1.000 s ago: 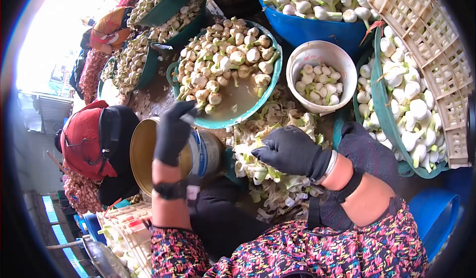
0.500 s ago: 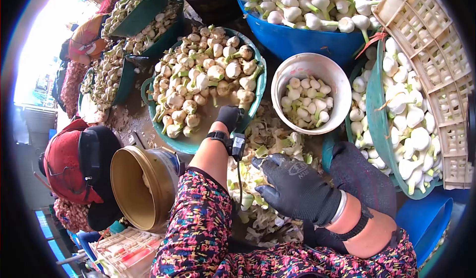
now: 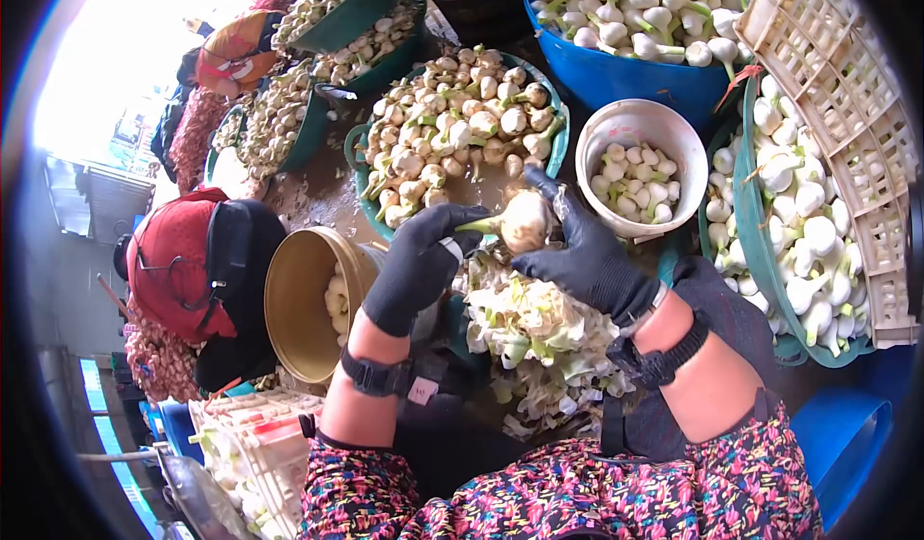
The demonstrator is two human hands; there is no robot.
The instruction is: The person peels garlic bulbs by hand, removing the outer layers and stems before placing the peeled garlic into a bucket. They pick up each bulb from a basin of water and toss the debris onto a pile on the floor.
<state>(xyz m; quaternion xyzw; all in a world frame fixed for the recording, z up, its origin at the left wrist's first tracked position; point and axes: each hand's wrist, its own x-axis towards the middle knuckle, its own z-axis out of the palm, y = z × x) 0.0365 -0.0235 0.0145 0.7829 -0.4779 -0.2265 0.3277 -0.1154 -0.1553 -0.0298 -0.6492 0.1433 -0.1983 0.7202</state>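
Note:
Between my two black-gloved hands is a garlic bulb (image 3: 525, 220) with a short green stem pointing left. My left hand (image 3: 416, 269) is closed at the stem end; a small pale, shiny piece shows at its fingers, too small to name. My right hand (image 3: 599, 263) grips the bulb from the right, thumb below and fingers above. Just beyond them stands a green tub (image 3: 358, 179) heaped with unpeeled garlic bulbs (image 3: 452, 131). Under my hands lies a pile of garlic peelings (image 3: 539, 323).
A white bucket (image 3: 585, 169) holds some cleaned bulbs. Behind it is a blue tub (image 3: 626, 83) full of garlic. Right are a green basin (image 3: 749, 222) of white bulbs and a plastic crate (image 3: 833, 68). A tan bucket (image 3: 279, 299) lies tilted at left, beside a person in a red cap (image 3: 178, 261).
My left hand has come back from the green tub, and a garlic bulb is now held between both hands. My right hand has risen and closed on it. The view has shifted left.

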